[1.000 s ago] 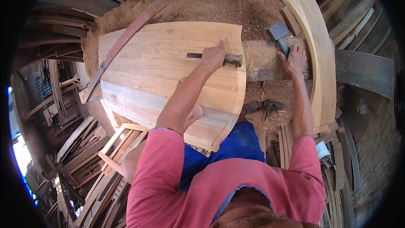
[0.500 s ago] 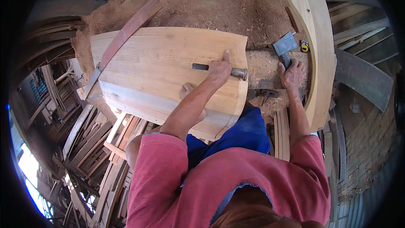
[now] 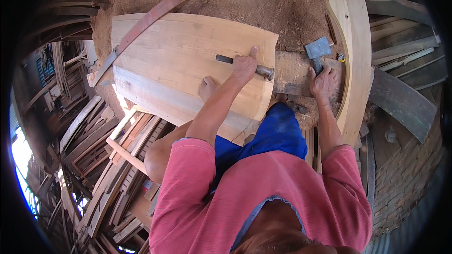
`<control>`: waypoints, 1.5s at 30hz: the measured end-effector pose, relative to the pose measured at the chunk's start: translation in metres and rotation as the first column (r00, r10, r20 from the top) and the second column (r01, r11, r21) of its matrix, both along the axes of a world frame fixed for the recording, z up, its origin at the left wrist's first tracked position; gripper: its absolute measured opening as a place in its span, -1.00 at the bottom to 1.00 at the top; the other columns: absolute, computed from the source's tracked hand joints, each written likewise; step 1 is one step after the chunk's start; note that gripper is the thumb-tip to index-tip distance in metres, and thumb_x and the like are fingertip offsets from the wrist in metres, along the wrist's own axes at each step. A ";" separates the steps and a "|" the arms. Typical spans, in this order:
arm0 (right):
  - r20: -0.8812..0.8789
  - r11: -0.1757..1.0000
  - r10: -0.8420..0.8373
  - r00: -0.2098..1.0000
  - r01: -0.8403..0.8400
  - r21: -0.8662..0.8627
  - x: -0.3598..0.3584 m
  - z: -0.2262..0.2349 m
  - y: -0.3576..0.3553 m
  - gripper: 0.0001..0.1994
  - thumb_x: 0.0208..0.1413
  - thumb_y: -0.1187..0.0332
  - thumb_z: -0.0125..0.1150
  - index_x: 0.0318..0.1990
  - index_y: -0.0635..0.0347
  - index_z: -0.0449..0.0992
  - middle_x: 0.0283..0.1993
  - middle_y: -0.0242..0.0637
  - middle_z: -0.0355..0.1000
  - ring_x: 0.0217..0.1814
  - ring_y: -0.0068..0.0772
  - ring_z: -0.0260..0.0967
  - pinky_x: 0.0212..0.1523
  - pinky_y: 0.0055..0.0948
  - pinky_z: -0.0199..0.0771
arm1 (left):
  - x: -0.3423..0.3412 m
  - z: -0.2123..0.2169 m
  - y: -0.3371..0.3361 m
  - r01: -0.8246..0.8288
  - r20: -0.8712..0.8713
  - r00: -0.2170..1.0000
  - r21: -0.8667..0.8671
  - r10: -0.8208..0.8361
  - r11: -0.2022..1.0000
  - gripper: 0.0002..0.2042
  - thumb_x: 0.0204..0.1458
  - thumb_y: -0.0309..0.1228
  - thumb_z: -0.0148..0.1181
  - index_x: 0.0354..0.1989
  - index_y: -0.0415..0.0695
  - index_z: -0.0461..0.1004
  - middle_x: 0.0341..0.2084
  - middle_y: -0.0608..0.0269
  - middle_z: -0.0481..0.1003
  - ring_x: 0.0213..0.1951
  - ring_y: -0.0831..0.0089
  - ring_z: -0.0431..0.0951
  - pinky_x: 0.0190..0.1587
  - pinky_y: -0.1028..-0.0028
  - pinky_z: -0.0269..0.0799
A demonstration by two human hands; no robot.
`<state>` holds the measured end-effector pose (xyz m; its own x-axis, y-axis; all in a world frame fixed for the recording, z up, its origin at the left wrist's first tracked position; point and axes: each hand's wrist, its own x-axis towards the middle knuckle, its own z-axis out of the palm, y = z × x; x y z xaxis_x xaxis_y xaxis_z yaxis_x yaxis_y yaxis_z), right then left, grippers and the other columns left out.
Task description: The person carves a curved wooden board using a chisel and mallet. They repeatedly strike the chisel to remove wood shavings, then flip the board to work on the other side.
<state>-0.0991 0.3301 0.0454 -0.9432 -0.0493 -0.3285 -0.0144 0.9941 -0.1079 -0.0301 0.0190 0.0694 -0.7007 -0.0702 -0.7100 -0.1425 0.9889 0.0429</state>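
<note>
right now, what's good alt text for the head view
The left hand holds a chisel over a broad pale wooden panel, while the right hand holds a square-headed mallet. Wood shavings lie beyond the panel.

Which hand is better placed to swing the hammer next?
Probably the right hand: it has the hammer by the handle, while the left hand grips the chisel over the wooden panel.

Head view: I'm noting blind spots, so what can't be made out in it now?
All in the head view:
Middle of the chisel: covered by the left hand.
Lower handle end of the mallet: covered by the right hand.
Part of the small yellow item: seemingly behind the curved board, and tiny.
</note>
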 end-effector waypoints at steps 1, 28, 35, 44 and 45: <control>0.003 1.000 -0.001 1.000 0.001 -0.011 -0.002 0.001 0.000 -0.37 0.14 -0.22 0.26 0.06 0.20 0.48 0.06 0.00 0.42 0.15 0.10 0.35 0.11 0.05 0.37 | -0.004 -0.002 -0.002 0.005 -0.006 1.000 -0.005 -0.005 1.000 -0.42 0.36 -0.37 -0.19 0.51 -0.35 -0.03 -0.33 -0.07 0.68 -0.26 0.07 0.72 -0.13 0.06 0.54; 0.015 1.000 -0.004 1.000 0.004 -0.020 0.006 0.007 -0.002 -0.39 0.17 -0.15 0.26 0.08 0.23 0.44 0.12 0.07 0.39 0.24 0.14 0.32 0.20 0.07 0.33 | -0.095 0.207 -0.081 -0.354 -0.167 0.838 0.559 0.519 0.750 -0.21 0.16 0.17 0.29 0.36 -0.21 0.32 0.07 -0.13 0.57 0.12 0.06 0.58 0.21 0.21 0.46; 0.013 0.958 0.167 0.986 -0.160 -0.238 -0.018 -0.040 0.022 -0.39 0.15 -0.05 0.29 -0.01 0.46 0.47 -0.07 0.25 0.52 0.05 0.25 0.48 0.08 0.01 0.45 | -0.057 0.134 -0.054 -0.328 0.250 0.656 0.944 0.712 -0.029 -0.40 0.24 0.01 0.30 0.14 -0.23 0.23 -0.27 0.20 0.53 -0.30 0.57 0.51 -0.16 0.52 0.53; 0.311 0.763 -0.033 0.950 0.225 -0.606 -0.073 0.036 -0.018 -0.51 0.12 0.01 0.26 -0.23 0.42 0.60 -0.45 -0.06 0.47 -0.32 -0.17 0.45 -0.17 -0.12 0.44 | -0.109 0.069 -0.021 -0.303 0.401 0.589 0.915 0.701 -0.268 -0.50 0.24 -0.23 0.33 0.16 -0.18 0.20 -0.23 0.25 0.48 -0.29 0.56 0.54 -0.29 0.51 0.54; 0.273 0.727 -0.016 0.962 0.199 -0.657 -0.081 0.054 -0.029 -0.52 0.12 0.01 0.26 -0.23 0.41 0.59 -0.46 -0.10 0.45 -0.32 -0.20 0.42 -0.17 -0.13 0.43 | -0.117 0.062 -0.025 -0.302 0.403 0.553 0.913 0.729 -0.276 -0.51 0.24 -0.23 0.33 0.16 -0.17 0.21 -0.22 0.24 0.49 -0.28 0.56 0.55 -0.30 0.50 0.55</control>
<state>-0.1805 0.3015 0.0992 -0.8553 -0.2458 -0.4560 0.2043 0.6489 -0.7329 -0.1473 -0.0062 0.1309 -0.9177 -0.0472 -0.3944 -0.3438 -0.4033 0.8480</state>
